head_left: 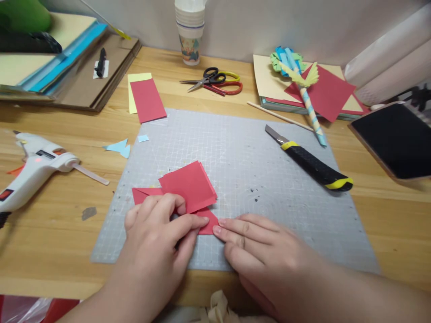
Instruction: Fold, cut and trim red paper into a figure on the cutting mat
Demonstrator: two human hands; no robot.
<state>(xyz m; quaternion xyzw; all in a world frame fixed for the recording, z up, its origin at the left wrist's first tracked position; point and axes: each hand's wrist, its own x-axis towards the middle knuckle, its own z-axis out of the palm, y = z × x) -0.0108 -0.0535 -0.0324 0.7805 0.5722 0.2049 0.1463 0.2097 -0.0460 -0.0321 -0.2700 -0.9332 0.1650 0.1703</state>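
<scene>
A folded strip of red paper (208,223) lies near the front of the grey cutting mat (269,170), with its left end showing beyond my knuckles. My left hand (158,229) is closed on it, index finger pressing near the right end and thumb bent alongside. Stretched fingers of my right hand (259,246) meet the strip's pointed right end; that thumb is hidden. Just above the strip sits a small stack of red paper squares (188,186), partly against my left fingers.
A glue gun (43,166) lies left, a utility knife (310,166) right with blade showing. Behind are scissors (210,80), paper cups (190,36), red and yellow paper pieces (148,98), a wooden stick (279,116) and a paper flower (306,94). A dark tablet (397,139) rests far right.
</scene>
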